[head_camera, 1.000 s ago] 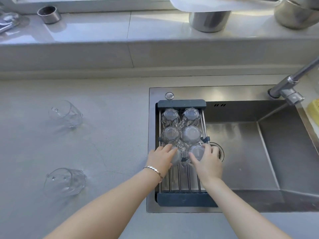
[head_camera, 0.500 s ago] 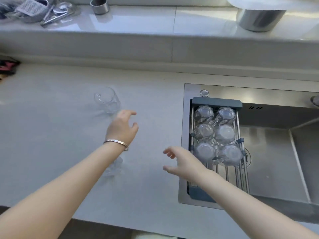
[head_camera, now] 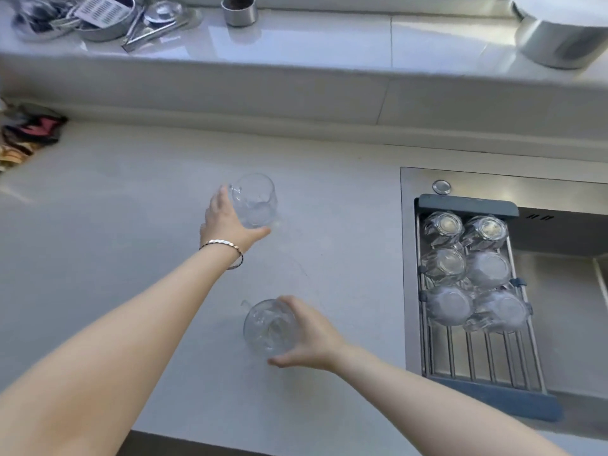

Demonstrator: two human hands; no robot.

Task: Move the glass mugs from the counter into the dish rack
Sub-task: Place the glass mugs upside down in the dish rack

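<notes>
Two clear glass mugs stand on the pale counter (head_camera: 115, 225). My left hand (head_camera: 227, 222) wraps the left side of the far glass mug (head_camera: 255, 200), thumb under it and fingers at its handle side. Around the right side of the near glass mug (head_camera: 268, 327) curls my right hand (head_camera: 312, 337). Both mugs still rest on the counter. The grey dish rack (head_camera: 493, 404) lies across the sink at the right and holds several glass mugs (head_camera: 470, 271) upside down in its far half.
The steel sink (head_camera: 559, 307) lies right of the rack. A raised ledge (head_camera: 329, 34) behind the counter carries metal utensils (head_camera: 98, 18), a small steel cup (head_camera: 239, 9) and a steel pot (head_camera: 559, 37). Crumpled cloth (head_camera: 26, 133) lies at the far left.
Both hands left the mugs in the rack and swung left over the counter. They now close around the two mugs there; the view turned left with them.
</notes>
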